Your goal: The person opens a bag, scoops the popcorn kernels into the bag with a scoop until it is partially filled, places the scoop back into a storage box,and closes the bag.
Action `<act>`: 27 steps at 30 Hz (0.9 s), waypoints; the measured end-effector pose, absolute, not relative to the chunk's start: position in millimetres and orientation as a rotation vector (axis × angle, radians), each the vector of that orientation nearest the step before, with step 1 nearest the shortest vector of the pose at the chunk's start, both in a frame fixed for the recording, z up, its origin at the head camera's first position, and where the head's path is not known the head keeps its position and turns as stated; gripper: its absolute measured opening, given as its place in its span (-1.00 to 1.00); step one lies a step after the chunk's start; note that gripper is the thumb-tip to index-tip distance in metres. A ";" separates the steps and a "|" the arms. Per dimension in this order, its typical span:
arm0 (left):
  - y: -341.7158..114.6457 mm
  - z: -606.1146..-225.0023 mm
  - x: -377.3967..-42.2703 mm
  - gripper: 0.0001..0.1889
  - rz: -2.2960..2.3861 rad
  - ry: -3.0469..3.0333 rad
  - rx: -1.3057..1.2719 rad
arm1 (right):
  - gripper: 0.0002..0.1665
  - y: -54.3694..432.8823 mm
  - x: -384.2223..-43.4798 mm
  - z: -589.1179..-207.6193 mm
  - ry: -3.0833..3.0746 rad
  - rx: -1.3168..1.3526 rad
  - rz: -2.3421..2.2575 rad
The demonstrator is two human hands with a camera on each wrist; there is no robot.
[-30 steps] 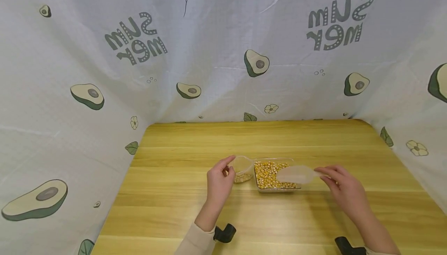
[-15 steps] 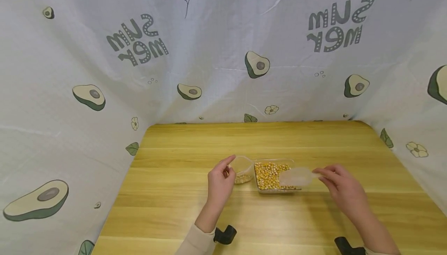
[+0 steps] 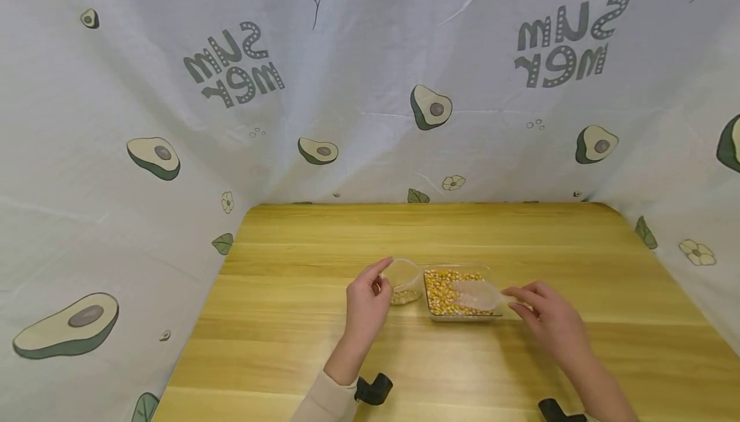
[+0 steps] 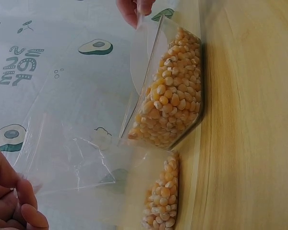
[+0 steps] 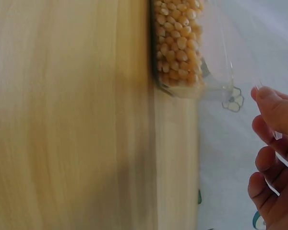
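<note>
My left hand (image 3: 368, 303) pinches the rim of a clear plastic bag (image 4: 67, 158), which stands with its mouth held wide. Some corn kernels (image 4: 162, 199) lie in the bottom of the bag. Right beside it is a clear rectangular container (image 3: 462, 319), filled with yellow corn kernels (image 4: 177, 86). Between thumb and fingers, my right hand (image 3: 549, 322) holds the handle of a translucent scoop (image 3: 475, 295). The scoop slants down over the container's right rim, its blade overlapping the corn in the head view.
A wood-grain table (image 3: 300, 319) carries the bag and the container. Behind it and along both sides hangs a white curtain (image 3: 358, 88) printed with avocados. Black wrist mounts (image 3: 374, 388) sit on both wrists.
My right hand has moved left with the scoop, bringing the blade lower and further over the corn. The left hand stays at the bag's rim.
</note>
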State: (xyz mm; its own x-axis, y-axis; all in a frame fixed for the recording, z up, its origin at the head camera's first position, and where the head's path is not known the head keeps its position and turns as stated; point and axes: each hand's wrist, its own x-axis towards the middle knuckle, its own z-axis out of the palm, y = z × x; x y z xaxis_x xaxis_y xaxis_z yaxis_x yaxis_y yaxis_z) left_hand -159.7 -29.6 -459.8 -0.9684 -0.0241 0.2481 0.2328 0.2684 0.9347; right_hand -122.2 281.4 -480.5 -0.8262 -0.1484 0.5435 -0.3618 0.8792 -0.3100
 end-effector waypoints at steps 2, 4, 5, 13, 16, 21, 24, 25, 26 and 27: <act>-29.6 -459.8 -159.5 -0.58 -1.775 -2.324 -0.193 | -0.60 279.3 -123.0 -482.7 -2.522 0.363 0.570; -29.6 -460.1 -159.3 -0.58 -1.773 -2.326 -0.189 | -0.60 277.5 -124.0 -484.3 -2.518 0.364 0.577; -29.6 -460.3 -159.4 -0.58 -1.770 -2.328 -0.188 | -0.60 276.7 -124.5 -485.1 -2.515 0.364 0.581; -29.0 -462.0 -160.0 -0.59 -1.740 -2.324 -0.214 | -0.68 273.7 -126.4 -490.4 -2.534 0.278 0.635; -28.9 -462.8 -160.4 -0.58 -1.717 -2.327 -0.241 | -0.76 274.2 -125.9 -493.2 -2.570 0.188 0.735; -29.5 -463.3 -160.2 -0.58 -1.704 -2.333 -0.266 | -0.82 276.5 -128.1 -498.6 -2.623 0.019 0.957; -29.8 -463.1 -160.6 -0.57 -1.712 -2.330 -0.274 | -0.79 277.0 -130.3 -501.9 -2.631 -0.050 1.040; -29.9 -462.9 -160.6 -0.57 -1.713 -2.330 -0.275 | -0.79 277.0 -130.9 -502.9 -2.631 -0.066 1.057; -30.0 -463.1 -160.9 -0.57 -1.715 -2.328 -0.276 | -0.78 277.1 -131.4 -503.8 -2.633 -0.079 1.068; -30.0 -463.3 -161.0 -0.57 -1.717 -2.327 -0.275 | -0.77 277.2 -131.9 -504.5 -2.633 -0.091 1.076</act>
State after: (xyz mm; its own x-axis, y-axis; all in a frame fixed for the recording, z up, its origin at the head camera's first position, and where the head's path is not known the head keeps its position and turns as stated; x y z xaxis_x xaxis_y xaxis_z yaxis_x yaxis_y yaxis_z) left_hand -161.0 -30.0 -463.3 -0.9544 0.0108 0.2983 0.2882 0.2934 0.9115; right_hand -131.9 277.2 -504.5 -0.9547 0.1682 0.2455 -0.0519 0.7181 -0.6940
